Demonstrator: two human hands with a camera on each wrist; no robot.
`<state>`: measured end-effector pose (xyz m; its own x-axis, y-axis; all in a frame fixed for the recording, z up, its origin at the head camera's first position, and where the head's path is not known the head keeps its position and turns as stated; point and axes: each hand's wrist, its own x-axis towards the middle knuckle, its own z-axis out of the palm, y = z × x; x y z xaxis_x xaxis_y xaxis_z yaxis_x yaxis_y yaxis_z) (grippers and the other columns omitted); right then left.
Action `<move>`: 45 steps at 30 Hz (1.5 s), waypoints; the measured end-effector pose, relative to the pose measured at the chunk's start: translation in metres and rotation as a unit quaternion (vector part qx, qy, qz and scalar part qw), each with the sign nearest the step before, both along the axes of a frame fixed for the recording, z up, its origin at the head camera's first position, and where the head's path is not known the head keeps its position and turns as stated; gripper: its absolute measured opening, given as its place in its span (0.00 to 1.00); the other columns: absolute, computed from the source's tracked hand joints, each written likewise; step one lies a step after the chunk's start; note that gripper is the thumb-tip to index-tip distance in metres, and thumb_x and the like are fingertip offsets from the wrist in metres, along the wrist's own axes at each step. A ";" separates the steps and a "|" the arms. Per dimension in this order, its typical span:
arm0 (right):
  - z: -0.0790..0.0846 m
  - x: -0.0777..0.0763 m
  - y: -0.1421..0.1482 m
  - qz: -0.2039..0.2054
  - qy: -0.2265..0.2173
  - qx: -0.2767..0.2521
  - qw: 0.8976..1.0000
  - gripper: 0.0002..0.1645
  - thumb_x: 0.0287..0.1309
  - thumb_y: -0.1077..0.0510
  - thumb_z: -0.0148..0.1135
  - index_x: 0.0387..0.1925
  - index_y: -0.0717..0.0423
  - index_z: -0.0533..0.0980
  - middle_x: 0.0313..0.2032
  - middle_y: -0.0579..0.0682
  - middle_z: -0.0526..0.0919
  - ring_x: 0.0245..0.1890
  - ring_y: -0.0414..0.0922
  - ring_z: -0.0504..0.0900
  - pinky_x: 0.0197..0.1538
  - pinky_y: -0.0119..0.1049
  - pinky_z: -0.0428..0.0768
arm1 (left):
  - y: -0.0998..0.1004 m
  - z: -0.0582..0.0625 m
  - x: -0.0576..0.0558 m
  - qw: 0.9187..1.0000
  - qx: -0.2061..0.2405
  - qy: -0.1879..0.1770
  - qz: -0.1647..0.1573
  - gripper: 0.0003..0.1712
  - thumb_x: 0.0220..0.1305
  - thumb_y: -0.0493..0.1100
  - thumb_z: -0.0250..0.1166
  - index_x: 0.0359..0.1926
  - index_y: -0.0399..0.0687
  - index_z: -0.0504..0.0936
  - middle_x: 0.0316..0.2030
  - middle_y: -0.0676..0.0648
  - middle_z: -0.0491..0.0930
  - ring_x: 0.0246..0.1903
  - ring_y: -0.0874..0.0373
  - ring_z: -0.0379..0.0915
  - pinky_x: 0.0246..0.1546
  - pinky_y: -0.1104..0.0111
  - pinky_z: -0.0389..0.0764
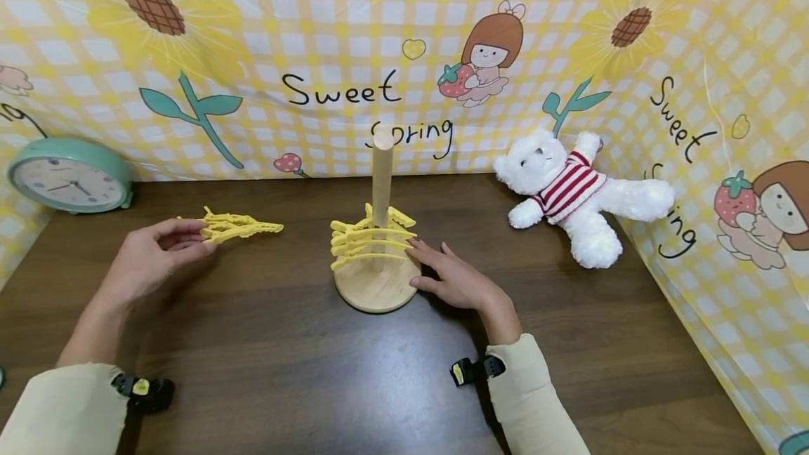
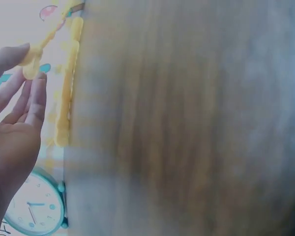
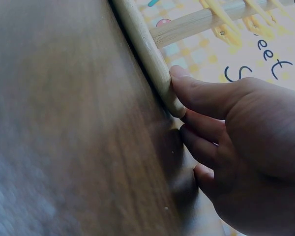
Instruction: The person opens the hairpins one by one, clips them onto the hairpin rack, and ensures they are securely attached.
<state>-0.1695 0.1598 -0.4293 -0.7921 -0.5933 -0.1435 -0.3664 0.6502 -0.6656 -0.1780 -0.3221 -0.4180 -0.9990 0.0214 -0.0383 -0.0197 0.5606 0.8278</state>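
Left wrist, unlike right: pinched piece (image 2: pixel 32 62)

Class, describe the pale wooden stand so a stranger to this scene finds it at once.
On the dark brown wood-grain table, look between the round teal clock and the white plush bear in red stripes. The pale wooden stand, an upright post on a round base, rises there. Unlike those neighbours, it has thin yellow pieces clustered around its post.
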 end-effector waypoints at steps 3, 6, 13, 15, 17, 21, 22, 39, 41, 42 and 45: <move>-0.001 0.000 0.000 0.000 -0.001 0.000 1.000 0.38 0.75 0.50 0.56 0.78 0.52 0.57 0.78 0.51 0.50 0.78 0.49 0.47 0.77 0.50 0.37 | 0.005 0.002 0.002 1.000 0.030 0.007 0.005 0.27 0.65 0.49 0.72 0.58 0.40 0.77 0.41 0.67 0.79 0.39 0.77 0.77 0.37 0.83 0.78; -0.002 0.000 0.000 -0.001 -0.003 0.001 1.000 0.37 0.75 0.50 0.56 0.78 0.51 0.56 0.78 0.50 0.50 0.78 0.48 0.46 0.77 0.49 0.36 | 0.011 0.006 0.005 0.998 0.056 0.017 0.003 0.22 0.65 0.46 0.72 0.55 0.43 0.78 0.42 0.65 0.80 0.40 0.76 0.78 0.38 0.83 0.78; -0.001 0.000 0.001 0.007 0.005 -0.007 1.000 0.38 0.74 0.51 0.57 0.78 0.54 0.57 0.78 0.53 0.51 0.78 0.49 0.47 0.77 0.51 0.36 | 0.030 0.018 0.009 0.997 0.057 0.047 -0.007 0.22 0.64 0.44 0.73 0.54 0.37 0.79 0.42 0.63 0.81 0.40 0.73 0.79 0.39 0.82 0.79; -0.001 0.000 0.001 0.004 0.003 -0.009 1.000 0.38 0.74 0.51 0.57 0.78 0.54 0.57 0.78 0.52 0.50 0.78 0.50 0.47 0.77 0.51 0.37 | 0.035 0.020 0.009 0.997 0.057 0.058 -0.007 0.23 0.64 0.43 0.73 0.55 0.35 0.78 0.42 0.63 0.81 0.41 0.72 0.79 0.41 0.82 0.79; -0.001 0.000 0.002 0.001 0.001 -0.009 1.000 0.38 0.74 0.51 0.57 0.78 0.53 0.57 0.79 0.52 0.50 0.78 0.50 0.46 0.77 0.51 0.37 | 0.039 0.022 0.009 0.996 0.059 0.067 -0.007 0.24 0.64 0.42 0.73 0.55 0.34 0.77 0.42 0.63 0.82 0.41 0.72 0.79 0.42 0.82 0.78; 0.000 0.001 0.002 0.000 0.001 -0.008 1.000 0.38 0.74 0.51 0.57 0.78 0.52 0.57 0.79 0.52 0.50 0.78 0.51 0.46 0.77 0.52 0.37 | 0.046 0.026 0.010 0.994 0.065 0.084 -0.008 0.22 0.64 0.40 0.73 0.55 0.35 0.78 0.41 0.62 0.83 0.41 0.71 0.80 0.42 0.82 0.78; 0.000 0.001 0.002 0.000 0.002 -0.008 1.000 0.38 0.74 0.51 0.57 0.78 0.53 0.57 0.79 0.52 0.50 0.78 0.51 0.46 0.77 0.52 0.37 | 0.048 0.026 0.011 0.994 0.066 0.088 -0.008 0.22 0.64 0.40 0.73 0.55 0.35 0.79 0.41 0.62 0.83 0.41 0.71 0.80 0.42 0.82 0.78; -0.003 -0.001 0.001 0.006 0.006 -0.003 1.000 0.38 0.74 0.51 0.57 0.78 0.54 0.57 0.78 0.52 0.51 0.78 0.47 0.48 0.77 0.50 0.36 | 0.080 0.041 0.018 0.984 0.088 0.155 0.001 0.19 0.63 0.37 0.73 0.55 0.37 0.84 0.38 0.57 0.84 0.38 0.63 0.78 0.35 0.81 0.78; -0.002 -0.001 0.001 0.004 0.004 -0.002 1.000 0.38 0.75 0.51 0.57 0.78 0.53 0.57 0.78 0.51 0.51 0.78 0.47 0.48 0.77 0.49 0.36 | 0.084 0.043 0.018 0.981 0.094 0.170 0.000 0.19 0.63 0.35 0.72 0.55 0.37 0.84 0.38 0.57 0.85 0.39 0.63 0.78 0.35 0.81 0.78; -0.002 -0.001 0.001 0.002 0.003 -0.001 1.000 0.38 0.75 0.51 0.57 0.78 0.53 0.57 0.78 0.51 0.50 0.78 0.47 0.48 0.77 0.49 0.36 | 0.086 0.044 0.018 0.980 0.099 0.175 0.001 0.19 0.63 0.34 0.72 0.55 0.37 0.85 0.38 0.58 0.85 0.39 0.64 0.78 0.35 0.81 0.78; 0.000 0.000 0.001 -0.003 -0.001 -0.001 1.000 0.38 0.75 0.50 0.57 0.78 0.52 0.56 0.79 0.50 0.50 0.78 0.47 0.47 0.77 0.49 0.36 | 0.092 0.048 0.020 0.975 0.108 0.192 0.005 0.19 0.62 0.32 0.73 0.55 0.37 0.85 0.37 0.58 0.86 0.38 0.64 0.79 0.33 0.81 0.77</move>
<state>-0.1698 0.1612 -0.4295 -0.7949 -0.5896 -0.1432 -0.3621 0.6504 -0.6677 -0.1584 -0.2297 -0.3699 -0.9392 -0.0222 0.3426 0.3101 0.3734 0.8743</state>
